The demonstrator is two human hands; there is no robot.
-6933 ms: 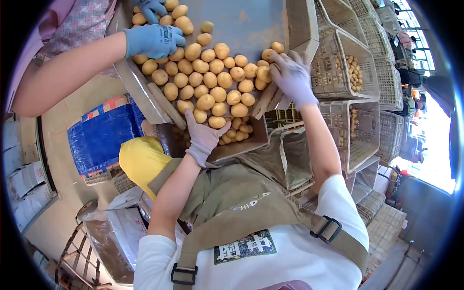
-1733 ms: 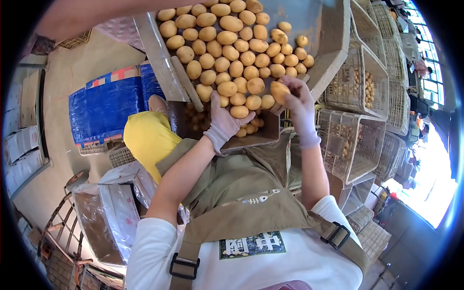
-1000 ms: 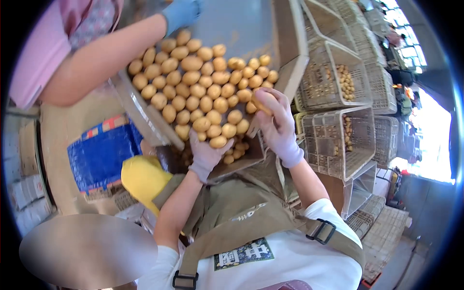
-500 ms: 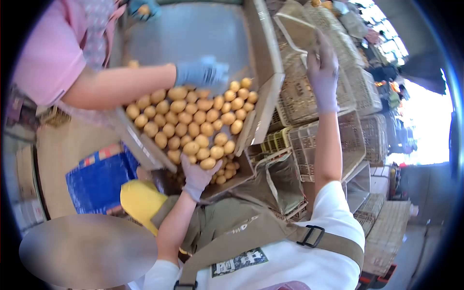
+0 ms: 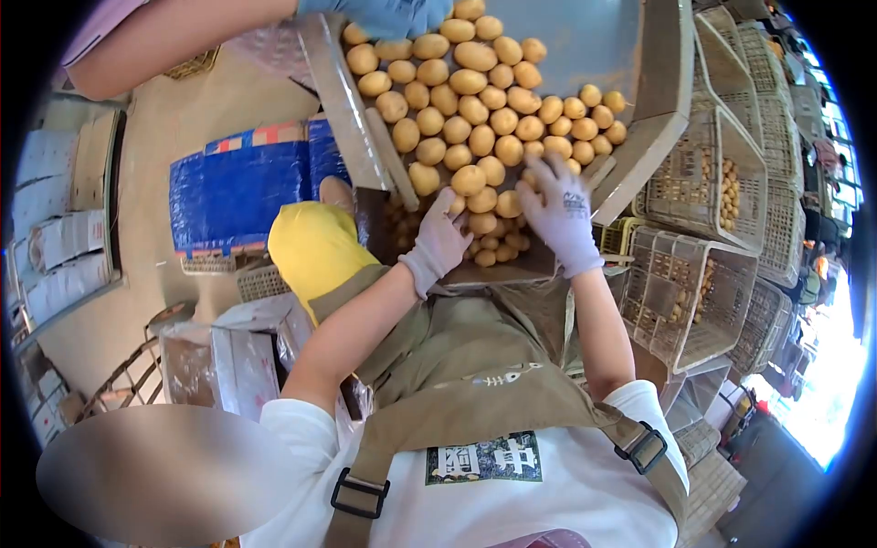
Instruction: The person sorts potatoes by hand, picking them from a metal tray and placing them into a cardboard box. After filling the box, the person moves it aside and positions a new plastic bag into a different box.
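Many yellow-brown potatoes lie across a metal sorting tray that narrows toward me. My left hand, in a pale glove, is at the tray's lower mouth, thumb raised and fingers apart beside the potatoes there. My right hand, also gloved, rests with fingers spread against potatoes at the mouth's right side. Below both hands, more potatoes lie in a container, partly hidden by my left hand. Another person's blue-gloved hand touches potatoes at the top left.
Plastic crates are stacked on the right, some with potatoes inside. On the left are a blue-wrapped bundle and plastic-wrapped boxes. A raised side wall borders the tray. Something yellow is beside my apron.
My right hand has come from above the crates on the right to the potatoes. My left hand stays by the tray mouth. The view has shifted, showing more floor on the left.
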